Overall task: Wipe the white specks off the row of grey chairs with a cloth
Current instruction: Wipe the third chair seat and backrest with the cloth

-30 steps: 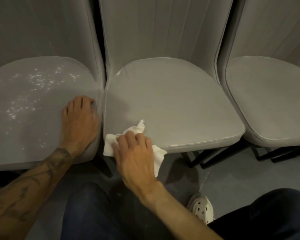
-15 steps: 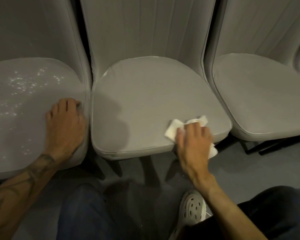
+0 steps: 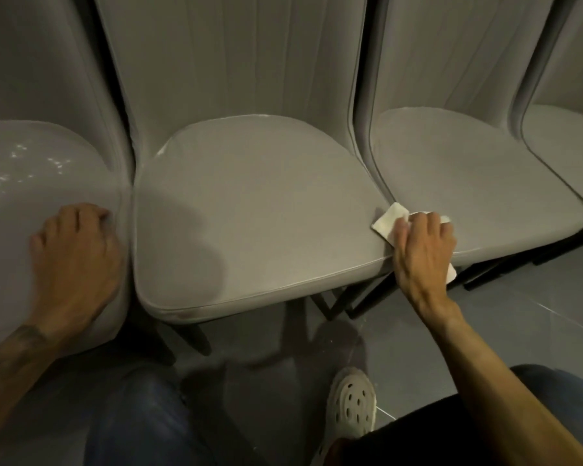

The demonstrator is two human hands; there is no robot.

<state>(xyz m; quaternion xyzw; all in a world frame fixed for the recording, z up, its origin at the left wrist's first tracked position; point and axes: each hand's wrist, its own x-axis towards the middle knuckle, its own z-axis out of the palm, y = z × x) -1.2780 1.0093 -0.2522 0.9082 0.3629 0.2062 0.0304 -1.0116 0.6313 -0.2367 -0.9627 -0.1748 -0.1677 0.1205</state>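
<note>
Grey padded chairs stand side by side in a row. The left seat carries scattered white specks; the middle seat looks clean. A folded white cloth lies at its near right corner, under the right hand.

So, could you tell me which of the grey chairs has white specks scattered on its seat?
The leftmost chair, the one the left hand rests on: white specks dot its seat. The other seats, towards the cloth, look plain grey.
</note>
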